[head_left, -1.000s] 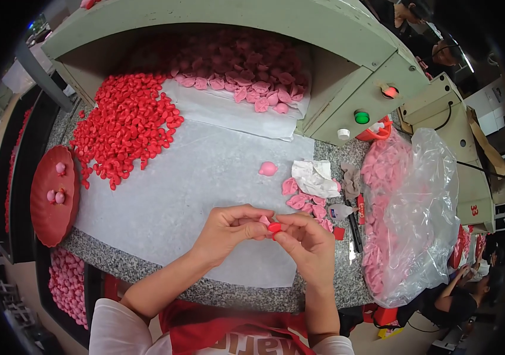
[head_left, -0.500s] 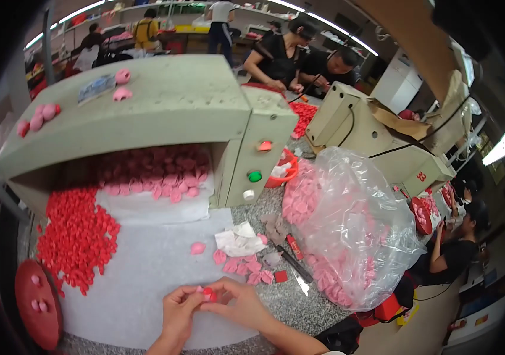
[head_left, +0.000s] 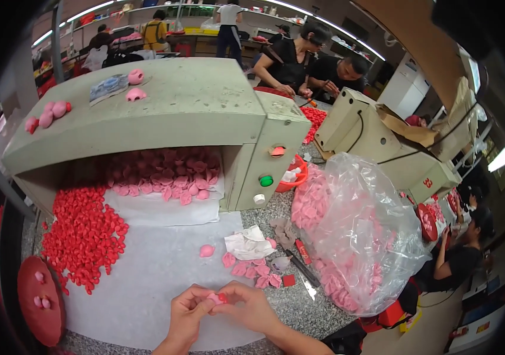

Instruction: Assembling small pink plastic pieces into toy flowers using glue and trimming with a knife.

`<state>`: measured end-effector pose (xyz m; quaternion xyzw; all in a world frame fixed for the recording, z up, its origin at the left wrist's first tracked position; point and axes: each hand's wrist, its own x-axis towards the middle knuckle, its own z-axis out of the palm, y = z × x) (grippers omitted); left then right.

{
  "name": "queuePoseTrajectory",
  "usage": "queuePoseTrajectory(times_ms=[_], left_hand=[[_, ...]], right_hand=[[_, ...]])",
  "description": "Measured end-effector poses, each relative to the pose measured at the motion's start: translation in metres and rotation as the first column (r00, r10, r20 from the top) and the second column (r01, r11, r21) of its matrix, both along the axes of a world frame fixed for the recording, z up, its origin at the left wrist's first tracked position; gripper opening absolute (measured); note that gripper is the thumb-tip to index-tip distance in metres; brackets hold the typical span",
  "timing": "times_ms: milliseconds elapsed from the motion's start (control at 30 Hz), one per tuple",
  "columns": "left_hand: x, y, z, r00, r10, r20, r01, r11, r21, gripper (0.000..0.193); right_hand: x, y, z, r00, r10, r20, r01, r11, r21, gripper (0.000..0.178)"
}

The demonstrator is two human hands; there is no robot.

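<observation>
My left hand and my right hand meet low in the view over a white sheet. Together they pinch a small pink piece with a red piece between the fingertips. Just beyond the hands lie several loose pink pieces, a single pink piece and a crumpled white cloth.
A green machine housing with pink pieces inside its opening stands behind. A heap of red pieces lies left, a red dish at far left. A clear bag of pink pieces stands right. Other people work at benches beyond.
The view has tilted upward, so my hands now sit lower in the picture and the room behind shows. My hands still hold the small pieces together.
</observation>
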<state>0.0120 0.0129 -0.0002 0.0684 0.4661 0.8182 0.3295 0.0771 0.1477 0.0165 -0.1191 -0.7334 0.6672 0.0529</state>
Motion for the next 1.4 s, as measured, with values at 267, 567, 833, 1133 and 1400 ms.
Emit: queuePoseTrajectory(times_ms=[267, 567, 833, 1133, 1400], left_hand=[[0.007, -0.009, 0.020, 0.981, 0.007, -0.196, -0.001, 0.999, 0.032, 0.011], [0.005, -0.012, -0.007, 0.994, -0.099, 0.040, 0.098, 0.995, 0.032, 0.018], [-0.014, -0.001, -0.005, 0.990, -0.138, 0.004, 0.138, 0.988, -0.065, 0.015], [0.000, -0.005, -0.017, 0.991, -0.088, 0.101, 0.092, 0.995, -0.033, 0.010], [-0.003, 0.000, -0.022, 0.990, -0.021, 0.142, 0.029, 0.998, -0.052, 0.011]], right_hand=[[0.001, -0.006, 0.003, 0.949, 0.034, -0.314, 0.062, 0.955, 0.291, 0.023], [-0.007, 0.008, -0.004, 0.978, 0.089, -0.190, -0.040, 0.969, 0.245, 0.026], [-0.010, 0.012, 0.000, 0.999, 0.041, -0.024, -0.037, 0.989, 0.145, 0.030], [-0.001, 0.000, -0.009, 0.997, -0.006, -0.073, 0.023, 0.971, 0.238, 0.021], [-0.007, -0.007, -0.013, 0.980, -0.082, -0.180, 0.152, 0.894, 0.421, 0.019]])
